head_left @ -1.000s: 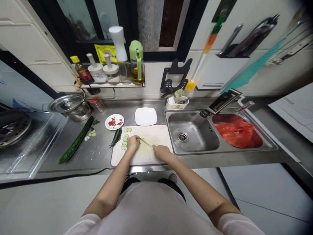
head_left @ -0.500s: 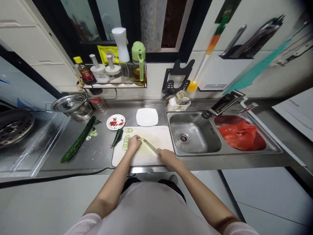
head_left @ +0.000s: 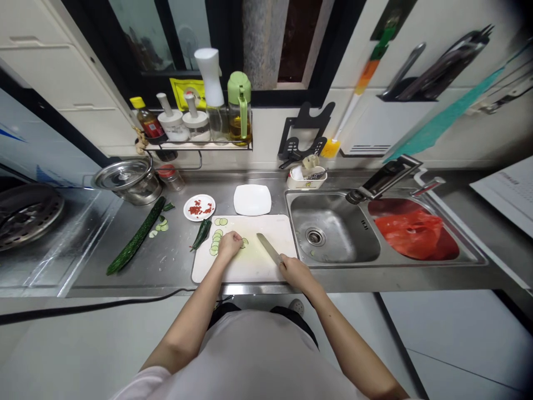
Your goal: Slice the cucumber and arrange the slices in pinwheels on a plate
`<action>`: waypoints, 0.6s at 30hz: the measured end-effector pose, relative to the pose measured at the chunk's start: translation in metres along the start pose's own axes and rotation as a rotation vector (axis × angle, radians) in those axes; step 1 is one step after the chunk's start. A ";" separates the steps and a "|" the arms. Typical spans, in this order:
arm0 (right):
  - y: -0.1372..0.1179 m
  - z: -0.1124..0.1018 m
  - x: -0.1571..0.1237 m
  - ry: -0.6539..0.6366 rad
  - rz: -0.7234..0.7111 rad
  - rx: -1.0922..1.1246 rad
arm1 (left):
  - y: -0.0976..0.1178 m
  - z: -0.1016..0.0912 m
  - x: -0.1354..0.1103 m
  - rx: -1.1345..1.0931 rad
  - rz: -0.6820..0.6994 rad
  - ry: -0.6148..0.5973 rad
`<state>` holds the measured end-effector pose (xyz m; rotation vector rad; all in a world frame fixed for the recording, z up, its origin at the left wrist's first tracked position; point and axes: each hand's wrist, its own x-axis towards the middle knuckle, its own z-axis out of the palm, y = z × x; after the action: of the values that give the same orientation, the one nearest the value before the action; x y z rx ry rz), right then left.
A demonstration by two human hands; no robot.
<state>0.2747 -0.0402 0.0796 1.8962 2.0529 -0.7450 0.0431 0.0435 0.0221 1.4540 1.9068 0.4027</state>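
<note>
Since half a second ago, the knife (head_left: 268, 248) has swung away from the left hand (head_left: 229, 245), leaving a bare strip of cutting board (head_left: 270, 223) between them. On my feed, the right hand (head_left: 292, 270) is clenched round its handle by the board's right edge, the blade slanting toward the far edge. From this distance I see the left hand's fingers curled around mid-board; whether they pinch anything, I can't tell. Just beside the fingertips I make out a few thin cucumber slices (head_left: 245, 241). I count more in an overlapping row (head_left: 216, 243) along the board's left edge, with a pair (head_left: 221, 221) near its far left corner. Dark green peppers (head_left: 202, 233) lie at that left edge. Past the far edge I have a square white plate (head_left: 252, 200); well left on the worktop (head_left: 166, 261) lies a long cucumber (head_left: 137, 236).
</note>
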 end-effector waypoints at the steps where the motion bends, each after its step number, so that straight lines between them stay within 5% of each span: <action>1: -0.001 -0.001 0.000 -0.004 -0.005 0.003 | -0.002 0.000 -0.003 -0.015 0.004 0.006; 18: -0.014 -0.005 0.003 -0.059 -0.037 -0.006 | -0.077 -0.030 -0.043 -0.146 -0.129 0.252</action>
<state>0.2618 -0.0348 0.0850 1.8153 2.0572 -0.7931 -0.0275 -0.0168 0.0101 1.2245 2.1072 0.6759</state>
